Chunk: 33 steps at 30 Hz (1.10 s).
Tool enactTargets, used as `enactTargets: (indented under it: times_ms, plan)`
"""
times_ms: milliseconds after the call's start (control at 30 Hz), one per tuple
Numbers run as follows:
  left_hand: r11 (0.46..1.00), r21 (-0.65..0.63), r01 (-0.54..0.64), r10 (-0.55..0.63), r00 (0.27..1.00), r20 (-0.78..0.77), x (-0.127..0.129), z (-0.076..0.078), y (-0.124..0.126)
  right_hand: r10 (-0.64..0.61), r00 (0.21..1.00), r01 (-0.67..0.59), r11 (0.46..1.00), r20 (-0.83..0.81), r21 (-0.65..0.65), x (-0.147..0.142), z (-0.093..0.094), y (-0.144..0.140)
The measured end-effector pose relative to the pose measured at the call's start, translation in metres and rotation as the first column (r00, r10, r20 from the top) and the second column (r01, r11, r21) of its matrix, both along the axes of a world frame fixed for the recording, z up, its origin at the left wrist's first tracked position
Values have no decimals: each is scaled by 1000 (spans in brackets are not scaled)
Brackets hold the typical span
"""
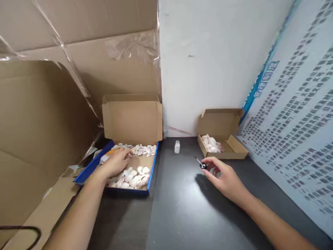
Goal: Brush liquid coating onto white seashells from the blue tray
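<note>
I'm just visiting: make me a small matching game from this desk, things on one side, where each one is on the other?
Things:
1. left hand
2. right hand
3. small bottle
4. small cardboard box

Places:
A. standing alone on the dark table, between the two boxes
B. by the printed wall sheet, shells inside
C. in the blue-edged box, on the shells
D. above the table, pinching a little black-and-white brush

Pairs: 1-C, 2-D, 3-A, 4-B

Left hand reaches palm-down; right hand pinches, fingers curled.
</note>
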State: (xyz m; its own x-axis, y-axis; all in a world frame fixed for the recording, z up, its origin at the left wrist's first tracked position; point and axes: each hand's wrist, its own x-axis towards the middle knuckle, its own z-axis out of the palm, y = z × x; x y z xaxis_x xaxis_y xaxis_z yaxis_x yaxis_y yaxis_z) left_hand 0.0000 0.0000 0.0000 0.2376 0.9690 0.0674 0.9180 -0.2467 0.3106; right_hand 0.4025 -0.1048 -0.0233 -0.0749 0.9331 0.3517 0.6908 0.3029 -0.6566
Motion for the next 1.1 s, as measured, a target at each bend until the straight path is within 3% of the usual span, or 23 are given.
enactTargets:
  times_ms: [433,833,1100]
  plan:
    - [992,83,-100,99,995,9,-2,-16,5,53,999,-52,998,-10,20,-10,3,-2]
    - [987,102,-121,118,992,41,1,-12,1,76,997,-76,997,-22,5,-13,2,-5]
    - [980,132,-148,123,976,180,10,0,-5,84,996,-84,996,-32,7,-16,3,-8]
